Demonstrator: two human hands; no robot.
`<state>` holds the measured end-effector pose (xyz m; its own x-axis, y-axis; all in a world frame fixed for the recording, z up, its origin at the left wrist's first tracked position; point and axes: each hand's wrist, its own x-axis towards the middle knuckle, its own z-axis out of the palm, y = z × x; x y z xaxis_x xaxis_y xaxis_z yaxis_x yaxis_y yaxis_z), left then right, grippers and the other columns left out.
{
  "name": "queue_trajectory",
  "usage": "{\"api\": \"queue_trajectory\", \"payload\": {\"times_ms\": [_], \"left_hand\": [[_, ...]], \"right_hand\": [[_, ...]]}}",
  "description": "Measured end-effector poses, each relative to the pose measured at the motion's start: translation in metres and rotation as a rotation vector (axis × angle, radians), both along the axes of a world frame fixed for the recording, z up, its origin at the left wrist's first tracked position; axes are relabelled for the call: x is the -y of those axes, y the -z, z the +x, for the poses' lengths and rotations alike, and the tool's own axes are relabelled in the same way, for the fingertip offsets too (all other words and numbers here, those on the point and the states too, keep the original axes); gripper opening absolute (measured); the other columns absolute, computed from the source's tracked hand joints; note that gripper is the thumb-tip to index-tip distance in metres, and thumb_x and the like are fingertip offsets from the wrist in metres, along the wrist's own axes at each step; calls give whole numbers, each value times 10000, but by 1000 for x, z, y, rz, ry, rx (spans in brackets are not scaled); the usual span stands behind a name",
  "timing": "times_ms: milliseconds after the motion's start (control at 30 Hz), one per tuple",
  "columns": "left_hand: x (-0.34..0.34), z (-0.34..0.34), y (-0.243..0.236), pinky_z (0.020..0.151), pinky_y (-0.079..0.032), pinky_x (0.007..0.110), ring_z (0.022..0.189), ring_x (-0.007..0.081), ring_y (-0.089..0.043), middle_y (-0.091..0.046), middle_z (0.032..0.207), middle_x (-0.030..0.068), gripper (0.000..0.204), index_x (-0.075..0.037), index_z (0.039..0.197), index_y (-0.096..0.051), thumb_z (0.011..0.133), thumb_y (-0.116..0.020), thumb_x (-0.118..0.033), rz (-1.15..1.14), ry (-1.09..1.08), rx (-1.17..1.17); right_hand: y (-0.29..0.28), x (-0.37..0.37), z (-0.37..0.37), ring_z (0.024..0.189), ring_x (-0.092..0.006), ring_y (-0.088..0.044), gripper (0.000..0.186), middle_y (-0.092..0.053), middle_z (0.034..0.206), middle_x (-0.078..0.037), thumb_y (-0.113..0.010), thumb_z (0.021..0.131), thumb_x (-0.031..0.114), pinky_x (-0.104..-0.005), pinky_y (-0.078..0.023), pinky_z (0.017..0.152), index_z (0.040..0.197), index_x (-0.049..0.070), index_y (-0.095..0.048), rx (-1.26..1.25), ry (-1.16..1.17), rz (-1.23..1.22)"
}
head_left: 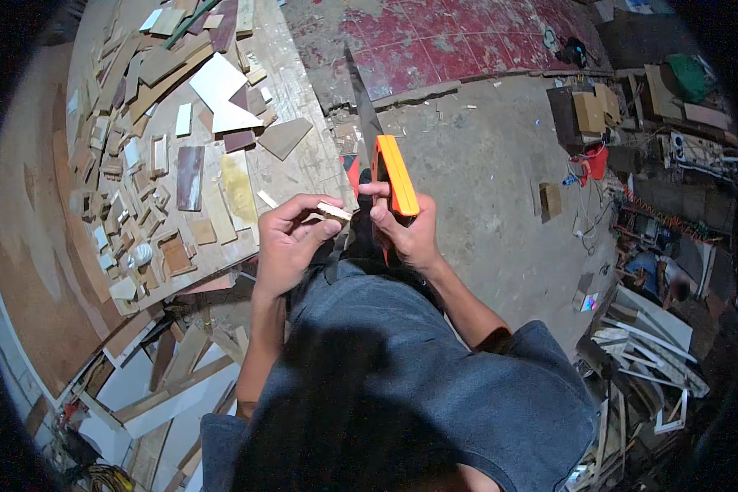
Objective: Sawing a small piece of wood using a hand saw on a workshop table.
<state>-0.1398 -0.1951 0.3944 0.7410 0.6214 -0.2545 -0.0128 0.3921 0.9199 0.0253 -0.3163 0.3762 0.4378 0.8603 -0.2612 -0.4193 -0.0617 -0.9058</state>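
Between the thumb and fingers of my left hand [291, 242] is a small pale wood block [333, 211], held just past the right edge of the worktable [291, 61]. My right hand [410, 234] grips a hand saw by its orange handle [397, 176]. The saw's dark blade [362, 97] points away from me, narrowing toward its far tip. The handle is close to the block, with a gap between them. Part of the handle is hidden by my right fingers.
Wood offcuts [190, 176] and a white angled board [220, 92] litter the table. Scrap boards [168, 394] lie below it at lower left. Red tiles [435, 49] cover the far floor. Boxes [589, 112], cables and white frames [644, 353] line the right side.
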Motion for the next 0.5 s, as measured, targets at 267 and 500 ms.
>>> {"api": "queue_trajectory", "payload": {"times_ms": [267, 500], "left_hand": [[15, 25, 5, 766, -519, 245, 844, 96, -631, -700, 965, 62, 273, 49, 1155, -664, 906, -722, -48, -70, 31, -16], [8, 24, 29, 726, -504, 241, 796, 89, -619, -695, 923, 57, 227, 47, 1124, -669, 929, -695, -65, 7, -113, -151]], "right_hand": [[18, 12, -2, 643, -35, -530, 152, -617, 763, 30, -695, 952, 134, -211, -413, 573, 1005, -7, -683, -49, 66, 12], [25, 15, 4, 514, -58, -474, 146, -544, 681, 5, -634, 990, 153, -239, -413, 480, 962, 13, -602, -248, 253, 59]]}}
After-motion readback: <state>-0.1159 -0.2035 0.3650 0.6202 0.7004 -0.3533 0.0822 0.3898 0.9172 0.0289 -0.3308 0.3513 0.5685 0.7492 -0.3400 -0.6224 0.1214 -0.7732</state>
